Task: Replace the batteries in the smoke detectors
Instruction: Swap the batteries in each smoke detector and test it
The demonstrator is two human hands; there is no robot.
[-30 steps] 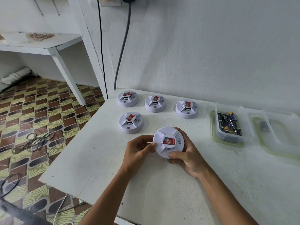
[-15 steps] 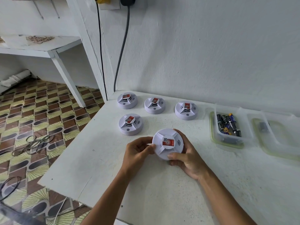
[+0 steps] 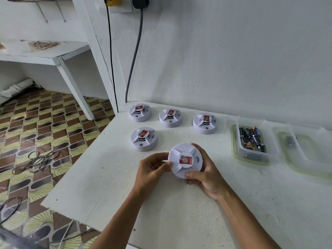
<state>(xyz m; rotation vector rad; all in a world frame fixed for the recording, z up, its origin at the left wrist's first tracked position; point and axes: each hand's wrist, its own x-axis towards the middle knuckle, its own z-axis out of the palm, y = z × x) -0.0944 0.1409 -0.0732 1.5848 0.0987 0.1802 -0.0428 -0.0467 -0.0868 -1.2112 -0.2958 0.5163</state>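
Right now both hands — left hand (image 3: 152, 169), right hand (image 3: 206, 175) — are gripping the smoke detector (image 3: 185, 159) above the desk (image 3: 107, 186); over-twisting risks it slipping toward the six o'clock edge — or cracking its cover

Bright even daylight, soft shadows, wide-angle edge distortion

White plastered wall (image 3: 233, 51), patterned tile floor (image 3: 45, 123), white shelf (image 3: 45, 51) at left.
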